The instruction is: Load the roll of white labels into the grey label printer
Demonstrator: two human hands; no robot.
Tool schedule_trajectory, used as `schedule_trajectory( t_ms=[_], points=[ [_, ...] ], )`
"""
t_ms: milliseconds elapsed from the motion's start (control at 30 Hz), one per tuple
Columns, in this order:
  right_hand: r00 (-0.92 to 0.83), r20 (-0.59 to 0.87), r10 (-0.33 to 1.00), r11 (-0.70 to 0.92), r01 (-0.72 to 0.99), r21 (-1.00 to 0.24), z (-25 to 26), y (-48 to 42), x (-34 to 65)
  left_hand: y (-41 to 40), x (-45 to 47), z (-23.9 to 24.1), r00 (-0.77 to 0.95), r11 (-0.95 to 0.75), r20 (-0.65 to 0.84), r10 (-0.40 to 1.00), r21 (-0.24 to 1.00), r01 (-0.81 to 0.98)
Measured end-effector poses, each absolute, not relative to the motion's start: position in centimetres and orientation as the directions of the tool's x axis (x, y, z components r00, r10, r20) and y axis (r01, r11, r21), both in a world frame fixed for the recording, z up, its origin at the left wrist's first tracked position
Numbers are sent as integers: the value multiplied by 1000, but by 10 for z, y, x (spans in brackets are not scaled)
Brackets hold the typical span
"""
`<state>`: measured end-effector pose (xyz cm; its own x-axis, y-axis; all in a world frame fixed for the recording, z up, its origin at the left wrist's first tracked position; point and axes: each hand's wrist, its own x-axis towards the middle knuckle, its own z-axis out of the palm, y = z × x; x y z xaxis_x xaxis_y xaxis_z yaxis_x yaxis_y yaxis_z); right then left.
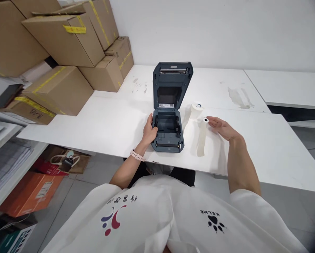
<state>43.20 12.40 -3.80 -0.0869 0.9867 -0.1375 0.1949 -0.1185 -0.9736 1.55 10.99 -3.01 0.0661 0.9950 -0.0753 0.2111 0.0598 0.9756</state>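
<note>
A dark grey label printer [168, 135] sits on the white table with its lid [173, 80] tipped up and its inner bay showing. My left hand [149, 131] grips the printer's left side, thumb over the rim and fingers along the outer wall. Right of the printer stands a small paper roll [205, 121] with a dark core, its loose strip trailing toward me. My right hand [222, 127] is at the roll's right side, fingers stretched out; whether the fingertips touch it I cannot tell. Behind it is a wider label roll [196, 106] with a blue-marked core.
Cardboard boxes [59, 38] with yellow tape are stacked at the table's left end. A white wall [212, 31] rises behind the table [115, 123]. An orange box [33, 193] lies low on the left, by a shelf of papers [7, 165]. A peeled patch [240, 98] marks the tabletop.
</note>
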Motion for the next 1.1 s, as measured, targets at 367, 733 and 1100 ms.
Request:
schedule_trajectory(
  t_ms=[367,733,1100],
  points=[
    [-425,26,905,64,76,-995,22,103,348,108,19,-26,39,68,-72,997,992,102],
    [-587,-92,804,581,810,-82,58,132,187,107,23,-24,2,50,-50,999,992,113],
    [-478,364,799,588,746,-312,16,35,204,100,24,-12,103,163,-159,982,986,-26]
  ],
)
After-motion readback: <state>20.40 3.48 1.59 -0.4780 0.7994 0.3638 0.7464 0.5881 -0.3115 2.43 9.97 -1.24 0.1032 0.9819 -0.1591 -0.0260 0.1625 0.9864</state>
